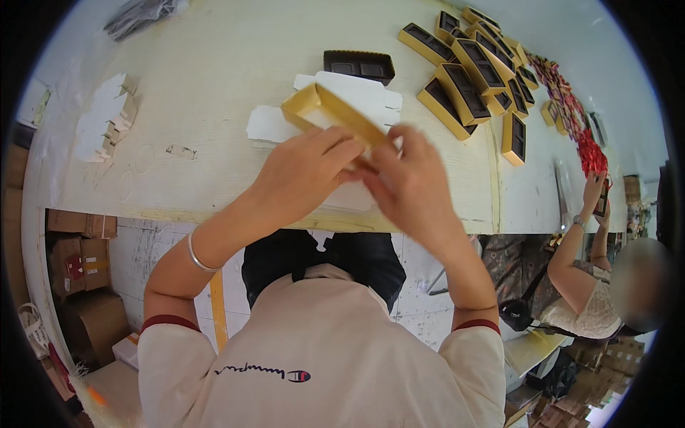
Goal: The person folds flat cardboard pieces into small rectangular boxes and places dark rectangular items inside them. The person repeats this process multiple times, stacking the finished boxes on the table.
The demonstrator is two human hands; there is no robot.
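Note:
Between my hands is a long gold cardboard box [342, 114], open at the top and tilted over the table. My left hand [314, 160] has its fingers closed on the near long side. My right hand [410, 175], a little blurred, grips the box's right end. Flat white cardboard blanks [357, 89] lie underneath and beyond it. Just past them rests a dark brown plastic tray [359, 65] with shallow compartments. What the fingertips do at the box's near edge is partly hidden.
Several gold boxes with dark trays inside [474, 68] are piled at the back right. White folded card pieces [107, 118] stand at the left, clear plastic wrap [143, 16] behind. A co-worker [581, 285] at the far right handles a box near red ribbons [591, 153].

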